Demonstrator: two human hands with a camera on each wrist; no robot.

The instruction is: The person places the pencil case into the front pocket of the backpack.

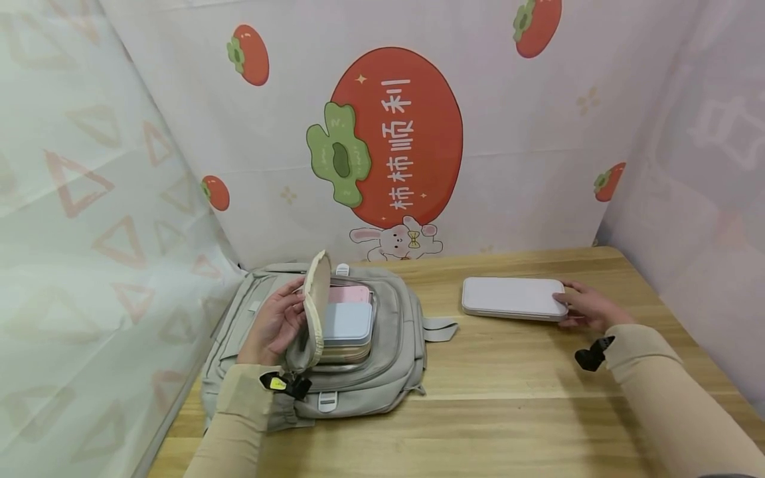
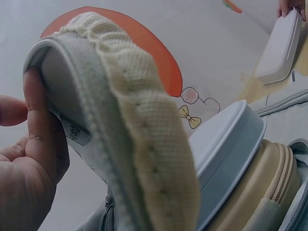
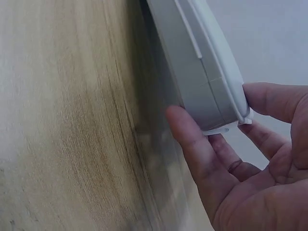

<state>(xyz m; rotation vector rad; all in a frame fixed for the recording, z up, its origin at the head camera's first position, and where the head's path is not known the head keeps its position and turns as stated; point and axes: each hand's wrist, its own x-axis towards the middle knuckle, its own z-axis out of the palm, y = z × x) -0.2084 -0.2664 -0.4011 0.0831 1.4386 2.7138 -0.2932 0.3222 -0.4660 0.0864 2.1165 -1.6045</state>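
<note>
A grey-green backpack [image 1: 388,372] lies flat on the wooden table [image 1: 508,405]. My left hand [image 1: 277,325] grips its raised front flap [image 1: 317,299] and holds it upright, thumb [image 2: 41,120] against the lining. Inside the open pocket a pale blue box [image 1: 346,322] is stacked on a beige case [image 1: 343,352], with a pink box [image 1: 349,294] behind. In the left wrist view the flap [image 2: 130,120] fills the foreground above the blue box [image 2: 226,144]. To the right, a flat white box [image 1: 510,297] lies on the table. My right hand [image 1: 588,309] pinches its right end [image 3: 202,62].
Printed cloth panels wall in the table at the back and on both sides, close behind the backpack and the white box. A backpack strap [image 1: 439,328] sticks out toward the white box. Bare wood stretches along the front of the table.
</note>
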